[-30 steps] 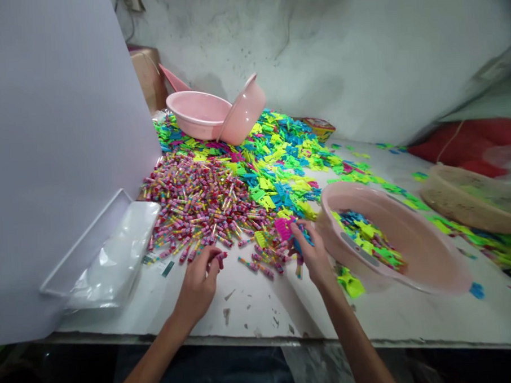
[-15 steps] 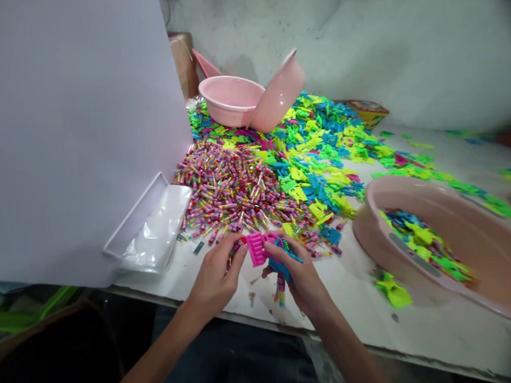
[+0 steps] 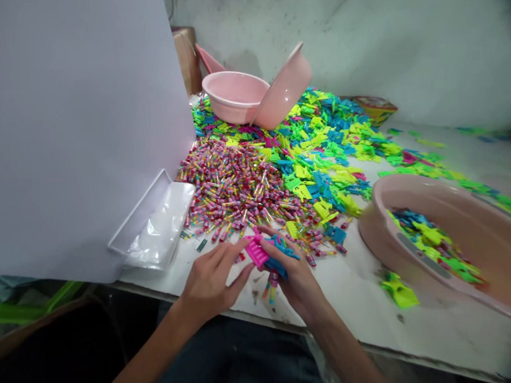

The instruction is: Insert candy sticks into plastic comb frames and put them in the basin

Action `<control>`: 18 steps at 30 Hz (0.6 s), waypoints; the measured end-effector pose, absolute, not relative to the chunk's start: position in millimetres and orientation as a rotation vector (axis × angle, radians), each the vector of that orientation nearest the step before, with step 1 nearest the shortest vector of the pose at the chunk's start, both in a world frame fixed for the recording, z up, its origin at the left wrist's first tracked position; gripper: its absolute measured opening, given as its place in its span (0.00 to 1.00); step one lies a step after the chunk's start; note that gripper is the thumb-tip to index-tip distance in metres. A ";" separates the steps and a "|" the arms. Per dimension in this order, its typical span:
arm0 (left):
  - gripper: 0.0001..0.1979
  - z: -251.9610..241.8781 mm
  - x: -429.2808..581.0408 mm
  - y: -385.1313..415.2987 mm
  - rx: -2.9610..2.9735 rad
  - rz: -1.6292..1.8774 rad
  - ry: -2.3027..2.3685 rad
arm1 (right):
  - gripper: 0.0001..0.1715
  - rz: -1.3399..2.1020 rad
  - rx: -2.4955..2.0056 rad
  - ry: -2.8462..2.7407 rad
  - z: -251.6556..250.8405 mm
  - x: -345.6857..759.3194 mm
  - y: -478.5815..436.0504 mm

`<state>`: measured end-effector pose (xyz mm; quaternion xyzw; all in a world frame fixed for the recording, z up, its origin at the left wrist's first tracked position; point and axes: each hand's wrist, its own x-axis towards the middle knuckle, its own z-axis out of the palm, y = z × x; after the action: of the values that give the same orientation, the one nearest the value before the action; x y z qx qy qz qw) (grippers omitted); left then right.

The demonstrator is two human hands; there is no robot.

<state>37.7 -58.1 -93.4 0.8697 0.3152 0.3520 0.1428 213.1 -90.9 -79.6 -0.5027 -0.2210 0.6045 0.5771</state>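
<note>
My right hand (image 3: 295, 274) is closed around a small bunch: a pink ridged plastic piece (image 3: 256, 252), blue plastic pieces (image 3: 279, 257) and thin candy-coloured tubes (image 3: 271, 287) hanging below the palm. Index finger and thumb of my left hand (image 3: 214, 278) pinch the left edge of the pink piece. Between those fingers shows a bit of a reddish tube, its rest hidden. Just beyond my hands lies a heap of small pink tubes with multicoloured ends (image 3: 234, 187). Behind and right of it spreads a pile of green, yellow and blue plastic pieces (image 3: 321, 138).
A large pink basin (image 3: 463, 205) with mixed pieces stands at right, a yellow-green piece (image 3: 399, 291) beside it. Two smaller pink basins (image 3: 235, 105) (image 3: 285, 88) rest on the pile. Clear plastic bags (image 3: 162, 229) lie left, beside a tall white panel (image 3: 75, 126).
My left finger and thumb have moved onto the edge of the pink piece, which has tilted. The tube that showed in my left fingers is now mostly out of sight.
</note>
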 end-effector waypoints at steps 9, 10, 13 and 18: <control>0.13 -74.7 37.8 -60.0 1.916 0.896 1.222 | 0.18 1.203 -1.214 -0.528 -81.6 204.4 -95.5; 0.13 -73.3 37.3 -59.2 1.902 0.846 1.208 | 0.18 1.191 -1.219 -0.564 -82.3 204.4 -96.2; 0.13 -70.4 36.7 -59.3 1.869 0.717 1.126 | 0.19 1.179 -1.247 -0.674 -83.9 204.7 -98.6; 0.24 -71.0 38.1 -61.1 1.984 0.629 1.261 | 0.17 1.068 -1.291 -0.864 -84.5 205.9 -103.1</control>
<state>38.1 -61.1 -71.0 0.7648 0.4860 0.2423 0.3467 205.9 -103.1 -84.5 -0.5542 -0.3709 0.4583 0.5876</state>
